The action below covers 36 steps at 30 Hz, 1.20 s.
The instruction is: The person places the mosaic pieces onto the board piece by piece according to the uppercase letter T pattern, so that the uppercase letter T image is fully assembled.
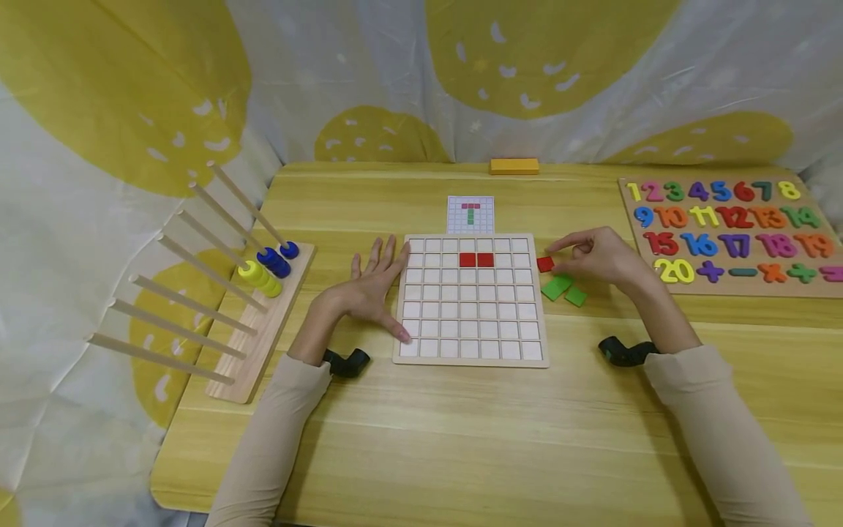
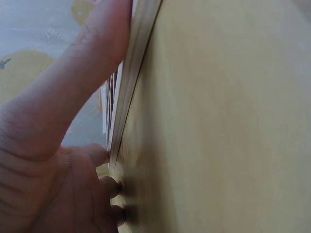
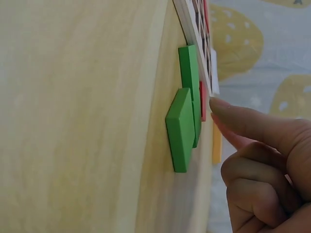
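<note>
right of the grid board point(image 1: 469, 311), we judge the red square tile point(image 1: 545, 264) light, stiff, edge-pinchable; left hand point(image 1: 369, 291) wide, right hand point(image 1: 598, 256) narrow, grip unclear.

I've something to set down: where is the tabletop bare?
Widest: near side of the grid board, between left sleeve and right sleeve. Smaller: between pattern card and number board. Crowded: right of the grid board, with the right hand, green tiles and a loose red tile.
</note>
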Tool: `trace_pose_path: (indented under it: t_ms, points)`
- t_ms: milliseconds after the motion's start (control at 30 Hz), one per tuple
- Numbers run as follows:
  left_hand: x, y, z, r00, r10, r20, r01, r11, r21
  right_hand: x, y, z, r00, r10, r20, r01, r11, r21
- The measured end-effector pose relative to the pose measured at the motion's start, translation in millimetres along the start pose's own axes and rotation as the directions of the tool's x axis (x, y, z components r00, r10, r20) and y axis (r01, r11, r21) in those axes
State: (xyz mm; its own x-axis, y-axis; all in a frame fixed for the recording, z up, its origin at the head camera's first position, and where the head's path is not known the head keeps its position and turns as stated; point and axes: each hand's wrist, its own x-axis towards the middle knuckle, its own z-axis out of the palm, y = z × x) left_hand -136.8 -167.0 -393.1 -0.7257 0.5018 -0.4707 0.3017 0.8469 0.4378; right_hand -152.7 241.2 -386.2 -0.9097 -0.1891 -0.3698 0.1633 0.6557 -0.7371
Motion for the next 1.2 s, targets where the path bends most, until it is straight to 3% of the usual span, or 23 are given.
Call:
trace_pose_path:
  t_ms: [400,1200]
  points:
    - [-0.5,0.1,-0.3,1.0,0.004,0.0,-0.004,1.0,-0.005,4.7,1.5,5.1,0.997,0.051,0.064,-0.054,0.998,0.043]
    - [-0.8,0.1,-0.4,1.0,0.0,-0.005,0.0,1.0,-0.011,9.4,0.5,2.9,0.994,0.108,0.027,-0.109,0.993,0.04]
